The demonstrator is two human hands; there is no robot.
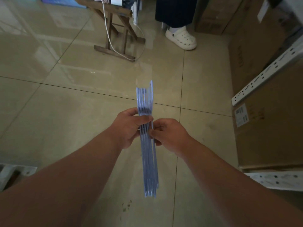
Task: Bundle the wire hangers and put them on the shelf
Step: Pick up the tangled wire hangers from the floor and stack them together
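A stack of several light-blue wire hangers is held edge-on in front of me, above the tiled floor. My left hand grips the stack from the left, fingers wrapped over its middle. From the right, my right hand pinches the same stack, with its fingertips touching the outermost hanger. The hanger ends stick out past both hands, towards the far side and towards me. A white metal shelf frame with slotted uprights stands on the right.
Large cardboard boxes fill the shelf on the right. A wooden folding stool with a white cable stands ahead. Another person's leg and white clog are at the back. Part of another metal frame shows at the left.
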